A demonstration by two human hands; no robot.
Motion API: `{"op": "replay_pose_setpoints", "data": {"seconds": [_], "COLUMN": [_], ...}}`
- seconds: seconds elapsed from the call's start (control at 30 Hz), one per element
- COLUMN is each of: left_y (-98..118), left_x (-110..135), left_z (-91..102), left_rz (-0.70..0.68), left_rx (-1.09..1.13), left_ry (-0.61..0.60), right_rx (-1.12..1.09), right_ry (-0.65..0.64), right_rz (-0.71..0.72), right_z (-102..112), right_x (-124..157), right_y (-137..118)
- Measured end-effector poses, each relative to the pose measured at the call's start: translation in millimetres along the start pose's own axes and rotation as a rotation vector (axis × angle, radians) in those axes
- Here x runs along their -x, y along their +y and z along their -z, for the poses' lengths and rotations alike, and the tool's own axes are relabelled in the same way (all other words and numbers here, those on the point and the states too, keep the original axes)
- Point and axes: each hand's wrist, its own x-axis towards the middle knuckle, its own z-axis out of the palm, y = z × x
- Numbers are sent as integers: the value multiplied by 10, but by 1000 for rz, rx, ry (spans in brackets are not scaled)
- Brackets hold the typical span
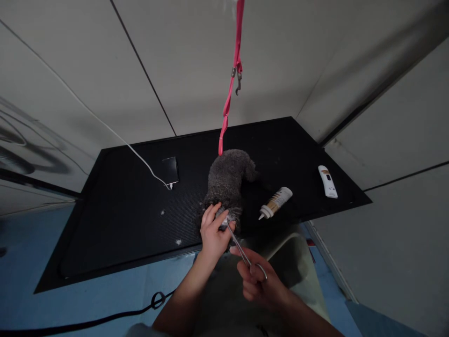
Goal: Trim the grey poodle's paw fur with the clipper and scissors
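A small dog with curly grey fur [229, 175] lies or stands on the black table, its head end nearest me. My left hand [214, 234] grips it at the ear [228, 218], fingers over the head and thumb at the side. White, powdery-looking stuff shows on the ear between thumb and fingers. In my right hand [257, 276] is a slim silver hemostat [240, 247] with ring handles, its tip at the ear. The dog's face is hidden by my left hand.
The black table [115, 234] carries a phone [170, 170] on a white cable [105, 122], a nozzle bottle [277, 202] lying on its side, and a white hair clipper [328, 181]. A pink leash [226, 110] hangs down to the dog. Small white tufts [178, 242] lie on the mat.
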Motion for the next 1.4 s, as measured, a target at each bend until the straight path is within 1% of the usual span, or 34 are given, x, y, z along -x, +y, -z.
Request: {"op": "replay_pose_setpoints", "data": {"seconds": [0.17,0.33,0.43,0.53,0.67,0.77,0.93,1.1,1.23,1.3,1.4], "left_y": [4,21,30,39,53,57,47,39,33,25,12], "left_x": [6,3,8,15,18,20,35,46,48,49,53], "left_z": [-29,-41,-50,-61,-70,-71,-86,-100,-91,-86,-83], "left_rz": [13,25,31,29,36,42,37,37,53,54,29], "left_rx": [-7,-47,-69,-84,-93,-89,-83,-66,-25,-6,-9], "left_ry": [11,7,2,10,13,13,19,30,48,64,65], "right_rx": [146,475,610,662,709,757,743,689,600,523,380], "right_ry": [66,172,244,288,309,318,315,342,373,320,149], "right_rz": [58,162,185,184,176,193,206,210,221,210,111], "right_z": [41,32,3,-29,-57,-39,-12,-82,-65,-5,81], "right_x": [-22,-95,-115,-126,-135,-135,-135,-155,-143,-111,-50], "right_y": [144,236,265,279,280,293,324,309,279,258,210]}}
